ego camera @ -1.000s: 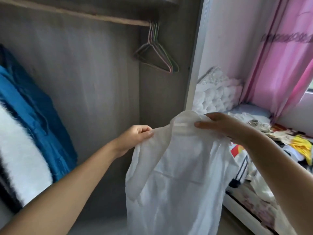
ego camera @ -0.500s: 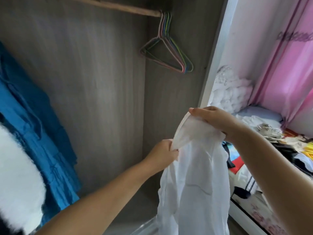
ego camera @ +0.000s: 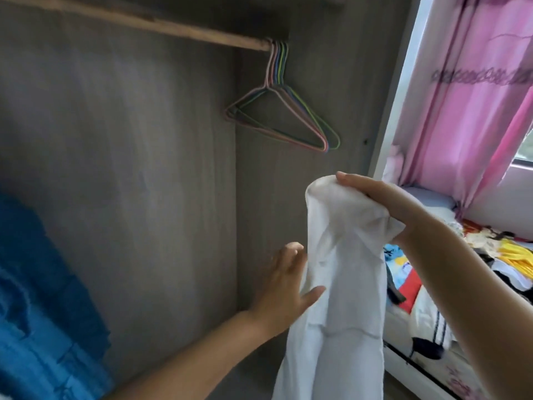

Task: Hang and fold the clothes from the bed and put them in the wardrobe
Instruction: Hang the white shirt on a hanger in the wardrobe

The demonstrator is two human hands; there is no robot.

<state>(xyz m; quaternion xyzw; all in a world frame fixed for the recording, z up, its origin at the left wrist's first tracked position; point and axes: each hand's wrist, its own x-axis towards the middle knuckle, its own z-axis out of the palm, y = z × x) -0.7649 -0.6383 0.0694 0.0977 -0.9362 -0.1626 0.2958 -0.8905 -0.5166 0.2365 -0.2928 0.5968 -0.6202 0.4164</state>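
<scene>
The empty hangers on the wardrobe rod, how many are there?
About 5 hangers, all bunched together at the right end of the wooden rod, hooks side by side. They overlap, so one more may be hidden.

Your left arm: bare, reaching forward and up from the lower centre. Your left hand (ego camera: 284, 280): fingers spread and fairly straight, thumb out to the right, gripping nothing; the edges are blurred, so contact is uncertain. Your right arm: bare, entering from the lower right, wrist bent. Your right hand (ego camera: 383, 199): raised, fingers extended leftward, grip closed over bunched white cloth (ego camera: 343, 255).
</scene>
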